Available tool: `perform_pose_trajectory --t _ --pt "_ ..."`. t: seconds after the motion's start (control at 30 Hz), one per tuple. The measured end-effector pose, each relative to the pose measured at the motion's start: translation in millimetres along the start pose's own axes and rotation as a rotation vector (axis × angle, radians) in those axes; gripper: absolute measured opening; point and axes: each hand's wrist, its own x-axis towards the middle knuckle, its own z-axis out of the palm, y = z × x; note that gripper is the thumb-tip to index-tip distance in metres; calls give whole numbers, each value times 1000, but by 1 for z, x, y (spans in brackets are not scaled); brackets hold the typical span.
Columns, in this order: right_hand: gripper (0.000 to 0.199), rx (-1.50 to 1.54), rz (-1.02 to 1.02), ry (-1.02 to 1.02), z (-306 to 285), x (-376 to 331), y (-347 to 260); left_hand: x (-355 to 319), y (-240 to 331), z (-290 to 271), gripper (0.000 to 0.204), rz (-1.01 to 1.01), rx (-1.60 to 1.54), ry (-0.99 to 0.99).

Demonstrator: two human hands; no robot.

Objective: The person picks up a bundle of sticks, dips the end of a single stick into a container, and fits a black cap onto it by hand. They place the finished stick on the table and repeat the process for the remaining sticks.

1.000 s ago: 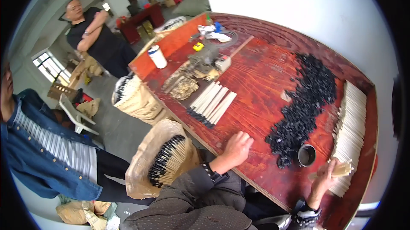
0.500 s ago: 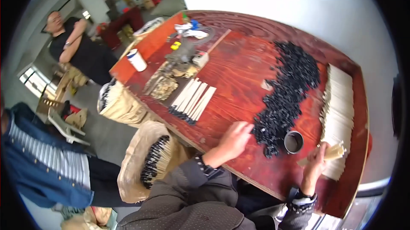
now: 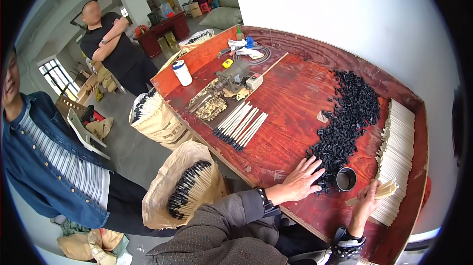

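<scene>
The right hand [image 3: 363, 204] has its fingers [image 3: 373, 189] clenched round a small bundle of pale sticks [image 3: 387, 189], whose ends poke out to the right of them. The left hand [image 3: 297, 184] has its fingers [image 3: 310, 168] splayed and loose, palm down, their tips at the near end of a long heap of black pieces [image 3: 352, 117]; whether they pinch any piece, I cannot tell. From those left fingers the heap stretches away across the red tabletop [image 3: 290, 97].

Between the two sets of fingers, near both, is a round dark container [image 3: 346, 180], its mouth facing up. Just beyond the right fingers and to their right, a long stack of pale sticks [image 3: 398, 147] lies beside the tabletop's raised edge; whether the held bundle touches it is unclear.

Well to the left of the left fingers and farther off lies a row of black-ended sticks [image 3: 244, 122], dark ends on the near side. Beyond that row sits a grey machine [image 3: 234, 75], with a white bottle [image 3: 182, 74] to its left. Farther left of the left fingers, past the tabletop's near edge, a paper sack [image 3: 157, 186] stands open, packed with more black-ended sticks, and a person in a blue jacket [image 3: 49, 166] stands beside it.
</scene>
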Motion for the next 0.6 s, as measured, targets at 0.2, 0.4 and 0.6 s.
perform_pose_trajectory --t 0.2,0.4,0.6 --pt "17 -47 -15 5 4 -4 -1 -1 1 1 64 -7 11 -24" --pt "17 -39 -36 -31 5 -9 -2 -3 5 3 62 -13 31 -23" --pt "17 -39 -23 -57 2 -8 -1 -4 7 3 62 -7 52 -60"
